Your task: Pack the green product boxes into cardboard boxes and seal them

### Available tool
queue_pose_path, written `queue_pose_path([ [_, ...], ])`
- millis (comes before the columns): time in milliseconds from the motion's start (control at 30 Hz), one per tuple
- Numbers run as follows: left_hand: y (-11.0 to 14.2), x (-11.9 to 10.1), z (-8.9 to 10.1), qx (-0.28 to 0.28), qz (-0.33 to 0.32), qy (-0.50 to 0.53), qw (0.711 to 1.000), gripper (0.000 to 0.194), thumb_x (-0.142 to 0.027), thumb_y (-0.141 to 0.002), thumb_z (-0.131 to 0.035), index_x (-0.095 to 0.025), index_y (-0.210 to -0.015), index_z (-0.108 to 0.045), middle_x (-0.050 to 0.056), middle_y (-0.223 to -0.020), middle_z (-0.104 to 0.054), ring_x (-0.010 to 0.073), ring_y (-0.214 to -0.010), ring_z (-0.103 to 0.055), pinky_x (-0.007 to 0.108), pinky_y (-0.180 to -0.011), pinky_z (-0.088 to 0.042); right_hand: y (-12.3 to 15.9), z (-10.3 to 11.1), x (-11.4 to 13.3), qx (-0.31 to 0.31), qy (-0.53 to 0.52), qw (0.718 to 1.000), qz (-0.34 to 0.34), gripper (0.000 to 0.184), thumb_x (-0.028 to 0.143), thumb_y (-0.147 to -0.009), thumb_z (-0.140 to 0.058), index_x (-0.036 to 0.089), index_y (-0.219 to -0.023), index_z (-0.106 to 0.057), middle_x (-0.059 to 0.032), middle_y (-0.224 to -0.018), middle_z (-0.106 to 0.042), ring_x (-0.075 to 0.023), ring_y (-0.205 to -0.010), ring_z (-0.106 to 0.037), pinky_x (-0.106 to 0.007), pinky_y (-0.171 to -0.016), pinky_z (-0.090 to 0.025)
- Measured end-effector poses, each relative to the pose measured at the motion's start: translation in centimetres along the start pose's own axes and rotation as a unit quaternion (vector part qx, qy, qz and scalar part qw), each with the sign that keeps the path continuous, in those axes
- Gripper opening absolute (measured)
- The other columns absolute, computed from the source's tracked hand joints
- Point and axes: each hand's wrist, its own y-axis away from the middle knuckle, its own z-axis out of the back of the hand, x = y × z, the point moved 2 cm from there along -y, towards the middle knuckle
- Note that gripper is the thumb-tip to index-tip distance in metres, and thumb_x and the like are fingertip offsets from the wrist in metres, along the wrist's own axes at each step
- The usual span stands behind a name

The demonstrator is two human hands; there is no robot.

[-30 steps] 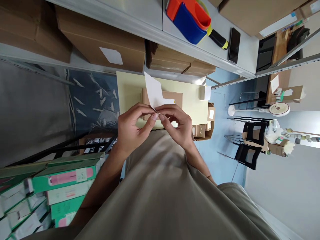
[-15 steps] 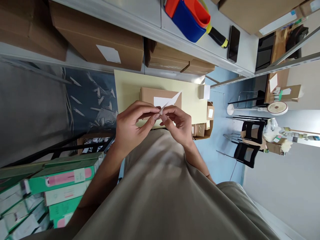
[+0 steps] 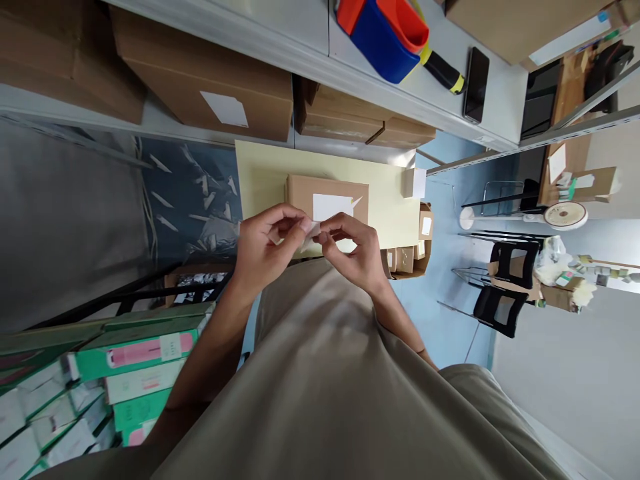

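My left hand [image 3: 267, 250] is closed in a pinch on a small, crumpled piece of white paper [image 3: 313, 231]. Right beside it, my right hand [image 3: 354, 253] pinches the other side of the same paper, its fingertips nearly meeting those of the left. Behind the hands a brown cardboard box [image 3: 303, 190] lies on a pale yellow board [image 3: 390, 220]. A white label [image 3: 330, 205] is on the box, partly covered by my fingers. A thin white pointed sliver [image 3: 357, 201] shows at the label's right edge; what it belongs to is unclear.
A small white box [image 3: 415, 183] stands at the board's right end. On the grey shelf [image 3: 310, 27] above are an orange and blue tape dispenser [image 3: 385, 40] and a phone [image 3: 476, 85]. Green boxes [image 3: 143, 350] are stacked at lower left, and white scraps [image 3: 163, 200] litter the floor.
The long white paper point that stuck out to the upper right between my hands is gone from there. The paper is now smaller and lower, and more of the box's label shows.
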Motion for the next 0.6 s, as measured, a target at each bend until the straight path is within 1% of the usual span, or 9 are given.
queue_pose_path([
  [100, -1.5, 4.1, 1.6, -0.075, 0.058, 0.096, 0.991, 0.038, -0.054, -0.087, -0.088, -0.024, -0.082, -0.066, 0.0, -0.077, -0.072, 0.0199, -0.078, -0.074, 0.031, -0.067, -0.059, -0.7, -0.1, -1.4, 0.014, -0.004, 0.999, -0.043, 0.014, 0.037, -0.099, -0.071, 0.023, -0.096, -0.072, -0.0013, -0.093, -0.078, -0.0167, -0.086, -0.078, -0.032, -0.08, -0.067],
  [167, -2.5, 7.5, 3.7, -0.138, 0.094, 0.184, 0.969, 0.039, -0.054, -0.083, -0.088, -0.024, -0.085, -0.063, -0.001, -0.081, -0.074, 0.0187, -0.081, -0.075, 0.031, -0.07, -0.06, -1.3, 0.2, -2.7, 0.018, -0.036, 0.997, -0.071, 0.015, 0.037, -0.097, -0.072, 0.023, -0.092, -0.07, -0.0005, -0.088, -0.076, -0.0164, -0.083, -0.078, -0.029, -0.074, -0.065],
  [233, -2.8, 10.5, 6.7, -0.216, 0.119, 0.234, 0.94, 0.045, -0.05, -0.077, -0.092, -0.022, -0.086, -0.058, -0.003, -0.084, -0.075, 0.0147, -0.087, -0.074, 0.029, -0.079, -0.06, -2.1, 0.5, -4.0, 0.018, -0.079, 0.992, -0.093, 0.017, 0.037, -0.094, -0.074, 0.023, -0.088, -0.068, 0.0009, -0.083, -0.074, -0.0156, -0.079, -0.076, -0.027, -0.069, -0.063],
  [300, -2.2, 12.6, 10.3, -0.284, 0.158, 0.253, 0.911, 0.048, -0.046, -0.075, -0.093, -0.021, -0.084, -0.052, -0.005, -0.083, -0.075, 0.013, -0.09, -0.074, 0.028, -0.084, -0.058, -2.8, 0.8, -5.1, 0.019, -0.115, 0.986, -0.115, 0.018, 0.038, -0.091, -0.075, 0.024, -0.085, -0.067, 0.0026, -0.079, -0.07, -0.0148, -0.076, -0.073, -0.027, -0.069, -0.063],
  [400, 0.7, 13.7, 16.3, -0.422, 0.148, 0.259, 0.856, 0.039, -0.04, -0.074, -0.084, -0.023, -0.086, -0.051, -0.003, -0.089, -0.074, 0.0152, -0.096, -0.074, 0.026, -0.083, -0.059, -4.3, 0.2, -6.5, 0.021, -0.15, 0.978, -0.145, 0.021, 0.042, -0.094, -0.075, 0.025, -0.085, -0.065, 0.0039, -0.077, -0.066, -0.0151, -0.078, -0.072, -0.029, -0.073, -0.065],
  [467, 3.3, 13.3, 19.8, -0.511, 0.111, 0.248, 0.816, 0.037, -0.037, -0.071, -0.079, -0.024, -0.087, -0.049, -0.001, -0.092, -0.071, 0.0144, -0.095, -0.072, 0.023, -0.079, -0.058, -6.0, -1.8, -7.2, 0.042, -0.159, 0.976, -0.144, 0.025, 0.046, -0.098, -0.073, 0.026, -0.087, -0.064, 0.0032, -0.082, -0.067, -0.0164, -0.085, -0.073, -0.03, -0.076, -0.065],
  [500, 4.5, 12.8, 21.3, -0.541, 0.095, 0.232, 0.803, 0.038, -0.038, -0.07, -0.078, -0.024, -0.087, -0.047, -0.001, -0.092, -0.068, 0.0134, -0.093, -0.07, 0.021, -0.077, -0.057, -7.0, -3.4, -7.5, 0.068, -0.153, 0.976, -0.136, 0.027, 0.049, -0.101, -0.072, 0.026, -0.088, -0.064, 0.0027, -0.086, -0.069, -0.0172, -0.09, -0.074, -0.03, -0.079, -0.065],
  [567, 6.5, 11.7, 23.3, -0.583, 0.073, 0.173, 0.791, 0.041, -0.046, -0.071, -0.074, -0.025, -0.086, -0.043, -0.003, -0.086, -0.059, 0.0111, -0.083, -0.064, 0.019, -0.072, -0.053, -9.5, -7.8, -7.8, 0.147, -0.118, 0.975, -0.114, 0.029, 0.051, -0.107, -0.071, 0.025, -0.092, -0.067, 0.0016, -0.094, -0.073, -0.0187, -0.102, -0.074, -0.031, -0.087, -0.064],
  [600, 7.2, 11.0, 23.8, -0.597, 0.064, 0.138, 0.788, 0.042, -0.05, -0.071, -0.073, -0.025, -0.086, -0.041, -0.005, -0.081, -0.052, 0.0095, -0.076, -0.058, 0.018, -0.068, -0.05, -10.8, -10.3, -7.8, 0.197, -0.089, 0.971, -0.101, 0.029, 0.049, -0.11, -0.07, 0.025, -0.095, -0.069, 0.0018, -0.097, -0.075, -0.0185, -0.106, -0.073, -0.031, -0.092, -0.063],
])
